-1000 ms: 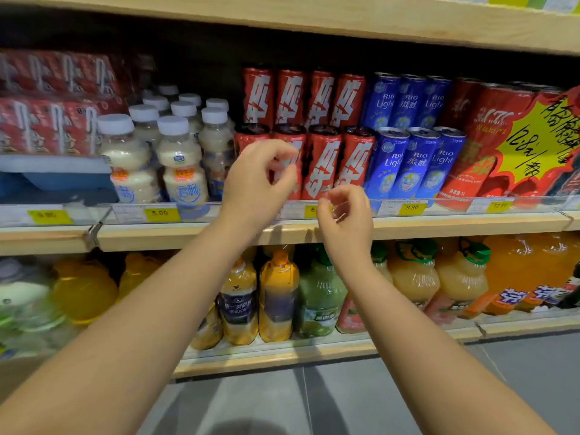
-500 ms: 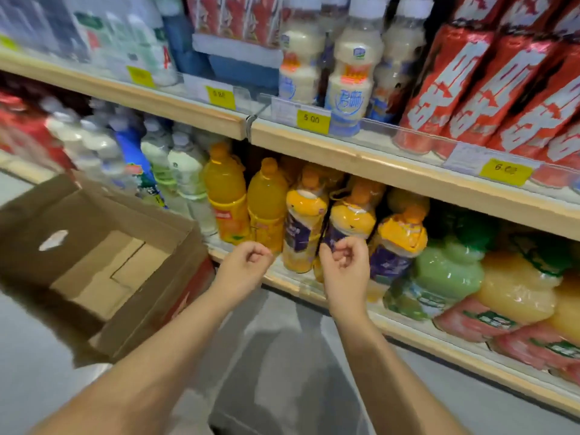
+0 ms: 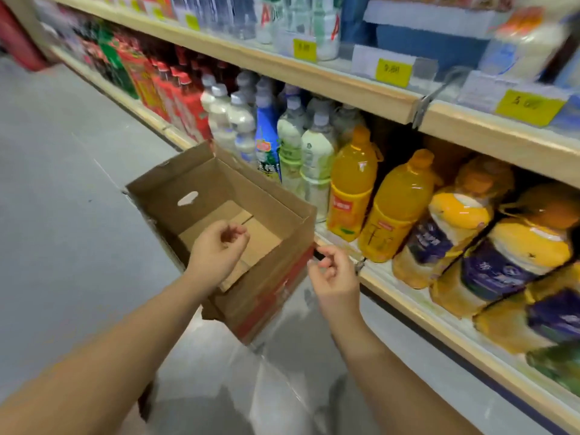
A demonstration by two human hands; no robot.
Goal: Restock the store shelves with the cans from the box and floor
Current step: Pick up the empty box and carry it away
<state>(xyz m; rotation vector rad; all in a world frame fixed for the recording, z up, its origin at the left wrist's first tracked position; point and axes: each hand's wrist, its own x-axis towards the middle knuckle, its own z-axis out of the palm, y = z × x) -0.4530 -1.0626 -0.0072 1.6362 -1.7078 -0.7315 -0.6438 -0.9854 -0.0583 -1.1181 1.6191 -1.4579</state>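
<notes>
A brown cardboard box (image 3: 276, 243) stands open on the grey floor beside the bottom shelf. Its inside shows only bare cardboard; I see no cans in it or on the floor. My left hand (image 3: 216, 252) hovers over the box's opening with its fingers loosely curled and nothing in them. My right hand (image 3: 335, 277) hangs just right of the box's near corner, fingers also curled and holding nothing.
The bottom shelf (image 3: 408, 296) holds orange juice bottles (image 3: 353, 186), white and blue bottles (image 3: 292, 142) and red bottles (image 3: 175, 89). Above it runs a wooden shelf (image 3: 314, 80) with yellow price tags (image 3: 392, 72). Grey floor (image 3: 62, 183) stretches to the left.
My view has swung down and left from the can shelf to the box. Both hands dropped from the upper shelf to box height, still holding nothing.
</notes>
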